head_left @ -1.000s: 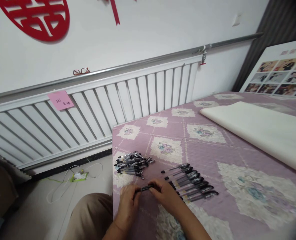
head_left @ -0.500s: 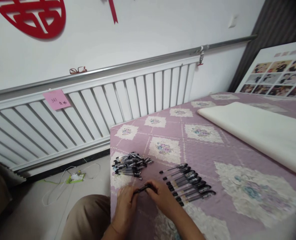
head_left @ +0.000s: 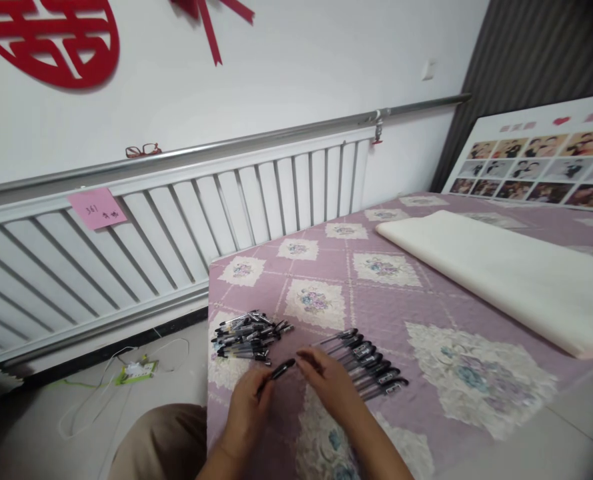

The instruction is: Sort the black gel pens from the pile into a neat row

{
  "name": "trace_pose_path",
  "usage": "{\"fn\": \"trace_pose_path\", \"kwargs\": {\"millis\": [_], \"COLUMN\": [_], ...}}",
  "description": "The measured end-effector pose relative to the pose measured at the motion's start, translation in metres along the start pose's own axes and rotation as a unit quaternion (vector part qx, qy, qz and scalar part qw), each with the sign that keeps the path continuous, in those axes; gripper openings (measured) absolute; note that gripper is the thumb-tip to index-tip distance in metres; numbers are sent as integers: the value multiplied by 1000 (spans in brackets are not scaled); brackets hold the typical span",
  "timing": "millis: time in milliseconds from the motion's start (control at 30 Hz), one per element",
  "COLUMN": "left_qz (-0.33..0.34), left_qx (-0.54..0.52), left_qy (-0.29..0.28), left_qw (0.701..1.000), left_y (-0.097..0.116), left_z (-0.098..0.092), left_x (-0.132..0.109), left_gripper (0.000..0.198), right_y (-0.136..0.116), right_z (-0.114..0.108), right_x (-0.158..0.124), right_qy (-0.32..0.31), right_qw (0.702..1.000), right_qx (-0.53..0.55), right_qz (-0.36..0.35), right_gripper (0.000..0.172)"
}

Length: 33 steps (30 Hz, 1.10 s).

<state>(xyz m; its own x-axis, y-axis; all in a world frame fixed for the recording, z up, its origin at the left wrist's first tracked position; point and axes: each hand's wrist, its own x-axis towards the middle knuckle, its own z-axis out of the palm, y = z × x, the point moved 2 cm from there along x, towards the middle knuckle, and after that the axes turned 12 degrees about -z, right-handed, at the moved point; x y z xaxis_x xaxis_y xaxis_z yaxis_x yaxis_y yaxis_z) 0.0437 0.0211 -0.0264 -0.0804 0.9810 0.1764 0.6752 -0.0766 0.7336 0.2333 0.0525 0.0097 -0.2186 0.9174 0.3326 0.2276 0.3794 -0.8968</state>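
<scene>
My left hand (head_left: 250,400) grips a pen (head_left: 282,369), whose black end sticks out from the fingers toward the right; the rest is hidden in the hand. Close to that end is my right hand (head_left: 329,381), fingers bent and slightly apart, with nothing visible in them. Beyond my left hand lies a loose pile of pens (head_left: 249,333), clear-barrelled with black parts. A slanting row of capped pens (head_left: 371,363) lies side by side beyond my right hand, which hides some of their near ends.
The pens lie on a purple flowered bedspread (head_left: 321,267). A folded cream sheet (head_left: 496,273) lies to the right. A white radiator (head_left: 256,200) runs along the wall; glasses (head_left: 143,151) rest on its pipe. A power strip (head_left: 137,371) with cables sits on the floor.
My right hand has come off the pen's end and sits slightly apart from it. My left hand still holds the pen. The view has turned a little to the right.
</scene>
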Motion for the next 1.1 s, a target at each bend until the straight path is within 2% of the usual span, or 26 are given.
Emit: {"fn": "trace_pose_path", "kwargs": {"millis": [133, 200, 267, 367, 533, 667, 833, 1100], "left_qz": [-29, -33, -39, -31, -29, -33, -25, -30], "left_qx": [4, 33, 97, 119, 150, 165, 173, 178], "left_qy": [-19, -51, -94, -117, -149, -181, -215, -234], "left_qw": [999, 998, 990, 985, 977, 969, 961, 955], "left_y": [32, 50, 65, 81, 93, 98, 101, 103], "left_z": [15, 25, 39, 61, 96, 113, 121, 119], "left_x": [38, 60, 79, 101, 119, 124, 126, 124], "left_gripper": [22, 22, 22, 21, 22, 22, 21, 21], "right_y": [19, 26, 30, 32, 31, 31, 31, 30], "right_z": [-43, -63, -79, -96, -109, -114, -118, -118], "right_x": [1, -1, -3, -7, -10, -10, -11, -13], "right_qy": [182, 257, 319, 385, 427, 434, 445, 459], "right_qw": [982, 964, 944, 916, 892, 889, 885, 877], "right_qx": [42, 49, 57, 84, 110, 115, 115, 125], "right_qz": [31, 46, 62, 80, 95, 93, 74, 72], "right_gripper": [34, 35, 37, 38, 35, 32, 33, 32]}}
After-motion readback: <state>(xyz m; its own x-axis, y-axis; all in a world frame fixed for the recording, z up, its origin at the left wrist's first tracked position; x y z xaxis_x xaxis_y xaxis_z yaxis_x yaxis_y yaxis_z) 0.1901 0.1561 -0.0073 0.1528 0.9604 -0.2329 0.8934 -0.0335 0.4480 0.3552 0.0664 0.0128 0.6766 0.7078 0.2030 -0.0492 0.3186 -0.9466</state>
